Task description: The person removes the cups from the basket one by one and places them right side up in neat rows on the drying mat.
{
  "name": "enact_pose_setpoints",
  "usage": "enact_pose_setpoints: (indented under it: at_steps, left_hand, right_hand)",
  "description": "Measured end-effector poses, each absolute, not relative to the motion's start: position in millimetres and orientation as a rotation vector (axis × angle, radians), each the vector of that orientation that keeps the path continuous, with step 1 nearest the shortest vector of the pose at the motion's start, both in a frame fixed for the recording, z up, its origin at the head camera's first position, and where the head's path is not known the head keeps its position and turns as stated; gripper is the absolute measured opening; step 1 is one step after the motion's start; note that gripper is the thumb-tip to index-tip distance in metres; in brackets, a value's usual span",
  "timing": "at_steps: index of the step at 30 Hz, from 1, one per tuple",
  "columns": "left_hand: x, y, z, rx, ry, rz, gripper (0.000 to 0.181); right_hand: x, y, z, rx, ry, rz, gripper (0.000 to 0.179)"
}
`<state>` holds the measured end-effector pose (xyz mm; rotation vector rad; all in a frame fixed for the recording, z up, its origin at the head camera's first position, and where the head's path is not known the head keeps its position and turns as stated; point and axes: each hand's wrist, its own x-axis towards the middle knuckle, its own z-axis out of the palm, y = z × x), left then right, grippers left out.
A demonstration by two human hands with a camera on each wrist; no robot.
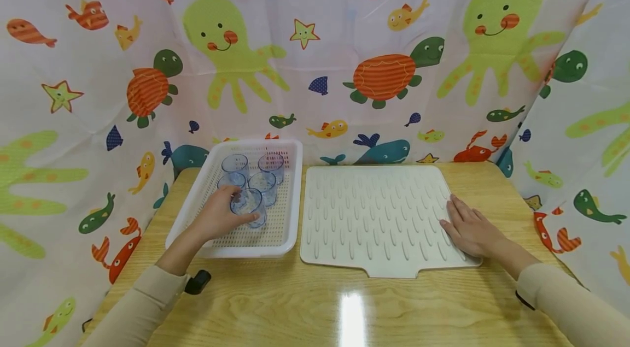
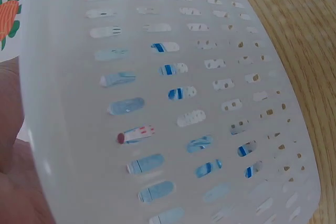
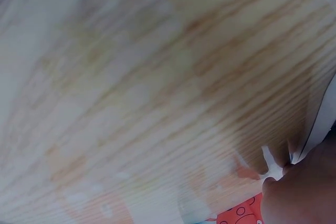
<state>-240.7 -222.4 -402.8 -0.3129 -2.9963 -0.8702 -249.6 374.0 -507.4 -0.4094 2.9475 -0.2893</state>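
Observation:
My left hand (image 1: 221,213) reaches over the near left part of a white plastic basket (image 1: 299,194). Its thumb and fingers grip the nearest clear blue glass (image 1: 248,202) around the rim. Several more such glasses stand upright behind it, among them one glass (image 1: 263,183) close by. In the left wrist view the slotted basket wall (image 2: 79,129) hides most of this hand (image 2: 16,182). My right hand (image 1: 470,227) rests with fingers extended on the right edge of a white ridged draining board (image 1: 369,216). The right wrist view catches only part of that hand (image 3: 302,192).
Basket and board lie side by side on a wooden table (image 1: 275,303), a narrow gap between them. A curtain (image 1: 305,90) printed with sea animals hangs behind the table and along both sides. The board has a spout-like tab at its near edge.

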Motion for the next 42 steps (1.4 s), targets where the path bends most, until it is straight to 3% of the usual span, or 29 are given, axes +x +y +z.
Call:
enact_pose_setpoints:
  at_steps: [42]
  left_hand:
    - [-230.6, -196.0, -386.4, -0.215, -2.797, -1.142, 0.084]
  right_hand:
    - [-247.4, 372.5, -506.6, -0.400, 2.935, -0.336, 0.081]
